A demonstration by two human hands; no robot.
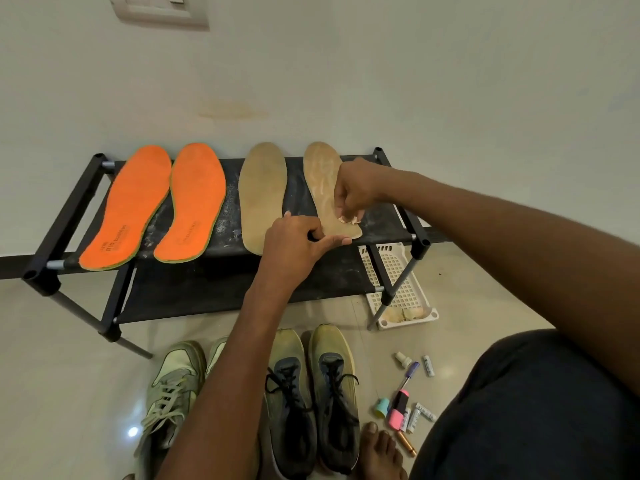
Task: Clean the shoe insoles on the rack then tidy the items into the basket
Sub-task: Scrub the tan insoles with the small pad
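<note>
Four insoles [263, 197] on black rack [74, 216], pale wall behind; both hands pinch the rightmost.

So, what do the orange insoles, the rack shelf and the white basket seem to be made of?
The orange insoles look like foam with a matte, fuzzy fabric top; a greenish layer shows at the edge. The rack shelf seems to be black fabric stretched between bars, dusty and scuffed. The white basket looks like moulded plastic, judging by its regular grid holes.

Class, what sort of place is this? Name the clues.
Probably a home entryway or room corner: a low black shoe rack against a plain wall, worn shoes on the tiled floor, a wall switch plate.
</note>
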